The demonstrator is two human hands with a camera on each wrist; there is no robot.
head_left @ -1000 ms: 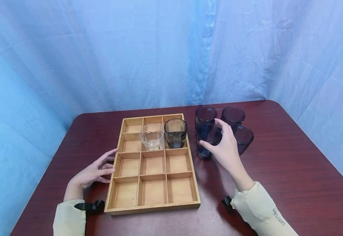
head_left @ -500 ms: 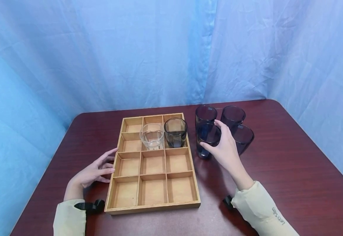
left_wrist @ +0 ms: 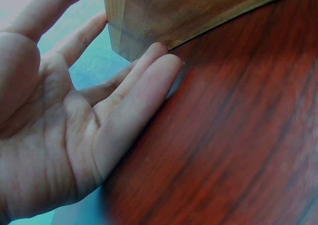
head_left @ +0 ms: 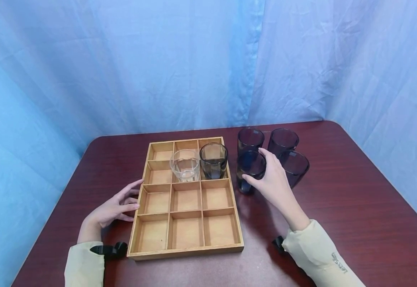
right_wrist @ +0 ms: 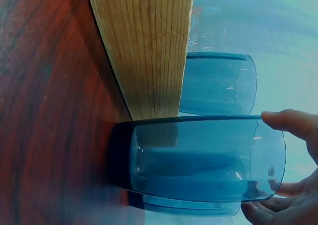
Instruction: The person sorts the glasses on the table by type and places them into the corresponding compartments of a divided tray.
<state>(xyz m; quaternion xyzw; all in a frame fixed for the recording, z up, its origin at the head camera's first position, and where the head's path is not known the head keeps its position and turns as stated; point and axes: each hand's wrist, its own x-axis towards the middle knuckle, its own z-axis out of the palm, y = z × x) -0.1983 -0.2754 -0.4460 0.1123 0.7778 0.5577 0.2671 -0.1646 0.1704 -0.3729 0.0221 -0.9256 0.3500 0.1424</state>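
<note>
A wooden tray divided into several square compartments lies on the table. My left hand touches its left side with fingers fairly straight; the left wrist view has fingertips at the tray's wall. To the right of the tray, my right hand grips a tall dark tinted glass near its rim, thumb on the near side and fingers on the far side. In the right wrist view this glass is upright, its base on or very close to the table. Part of it is hidden behind the hand.
A clear glass and a shorter smoky glass stand in tray compartments. Three more dark glasses surround the right hand: one behind, one at back right, one just right. A blue curtain hangs behind the table.
My right hand and the tall dark glass have shifted slightly left, nearer the tray. The left hand and the tray have stayed in place.
</note>
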